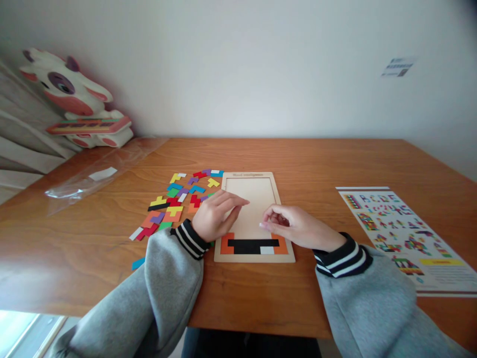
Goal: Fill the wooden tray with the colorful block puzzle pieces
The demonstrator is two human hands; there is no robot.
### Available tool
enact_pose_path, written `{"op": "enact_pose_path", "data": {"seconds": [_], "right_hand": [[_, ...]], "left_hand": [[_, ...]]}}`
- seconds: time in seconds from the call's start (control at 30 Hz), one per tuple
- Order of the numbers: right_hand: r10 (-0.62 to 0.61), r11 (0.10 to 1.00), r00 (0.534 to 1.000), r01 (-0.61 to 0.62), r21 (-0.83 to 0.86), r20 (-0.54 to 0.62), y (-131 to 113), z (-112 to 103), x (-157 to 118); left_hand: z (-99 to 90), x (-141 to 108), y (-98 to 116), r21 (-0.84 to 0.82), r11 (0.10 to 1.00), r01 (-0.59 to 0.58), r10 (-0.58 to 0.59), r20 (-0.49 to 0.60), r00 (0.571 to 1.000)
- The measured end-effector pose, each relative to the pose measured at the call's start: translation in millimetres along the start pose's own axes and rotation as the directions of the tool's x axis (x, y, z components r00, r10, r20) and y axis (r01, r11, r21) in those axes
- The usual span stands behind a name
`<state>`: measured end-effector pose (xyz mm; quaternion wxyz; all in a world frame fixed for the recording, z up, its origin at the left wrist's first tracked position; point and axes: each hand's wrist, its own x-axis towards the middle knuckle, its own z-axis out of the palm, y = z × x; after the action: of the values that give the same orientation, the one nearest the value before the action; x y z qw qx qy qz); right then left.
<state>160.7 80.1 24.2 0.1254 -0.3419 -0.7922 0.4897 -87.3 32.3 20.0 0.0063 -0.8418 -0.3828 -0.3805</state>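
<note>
A wooden puzzle tray (284, 233) with a pale frame lies in front of me. Black, white and orange pieces fill its near end, among them a long black piece (253, 243) and a small white piece (267, 250). Over the tray's left side hovers my left hand (216, 214), fingers stretched to the right, thumb apart, with nothing visible in them. My right hand (288, 223) is above the right side, fingers bent and a gap between them and the thumb; I see no piece there. Several coloured puzzle pieces (174, 214) lie loose left of the tray, some hidden behind my left hand.
A printed pattern sheet (406, 233) lies on the table (316, 169) at the right. At the back left sit a clear plastic bag (100, 169) and a cow-shaped toy keyboard (82, 107). One blue piece (138, 263) lies by my left sleeve. A wall rises behind.
</note>
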Motion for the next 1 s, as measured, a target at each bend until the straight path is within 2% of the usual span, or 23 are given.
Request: {"op": "enact_pose_path", "data": {"seconds": [0.07,0.17,0.33,0.47,0.57,0.63,0.7,0.8,0.9,1.0], "right_hand": [[-0.01,1.0,0.995,0.01,-0.003,-0.095,3,-1,3],[-0.045,0.997,0.972,0.029,-0.072,-0.23,9,-2,7],[-0.075,0.99,0.902,0.015,-0.142,-0.426,24,-3,11],[-0.083,0.99,0.852,0.011,-0.141,-0.518,35,-2,13],[-0.092,0.99,0.834,0.017,-0.142,-0.544,38,-1,13],[-0.098,0.99,0.829,0.023,-0.141,-0.551,38,0,13],[-0.104,0.99,0.827,0.032,-0.139,-0.553,37,1,13],[-0.107,0.99,0.82,0.038,-0.133,-0.562,37,2,13],[-0.106,0.991,0.816,0.041,-0.127,-0.568,38,2,14],[-0.106,0.992,0.814,0.043,-0.122,-0.571,40,1,14]], "left_hand": [[-5.7,3,-3,-0.019,0.996,0.09,-0.091,-0.092,0.992],[-14.2,7,-9,-0.024,0.982,0.189,-0.19,-0.167,0.967],[-40.3,14,-17,0.014,0.961,0.277,-0.271,-0.17,0.947],[-80.1,6,-23,0.156,0.956,0.249,-0.238,-0.087,0.967],[-111.3,-15,-34,0.289,0.932,0.218,-0.247,0.067,0.967],[-127.1,-36,-43,0.357,0.902,0.241,-0.323,0.189,0.928],[-136.1,-58,-49,0.412,0.858,0.307,-0.433,0.258,0.864],[-134.8,-84,-50,0.467,0.782,0.412,-0.57,0.268,0.777],[-118.0,-91,-42,0.489,0.766,0.418,-0.584,0.254,0.771],[-94.5,-76,-29,0.531,0.735,0.422,-0.597,0.212,0.774]]}}
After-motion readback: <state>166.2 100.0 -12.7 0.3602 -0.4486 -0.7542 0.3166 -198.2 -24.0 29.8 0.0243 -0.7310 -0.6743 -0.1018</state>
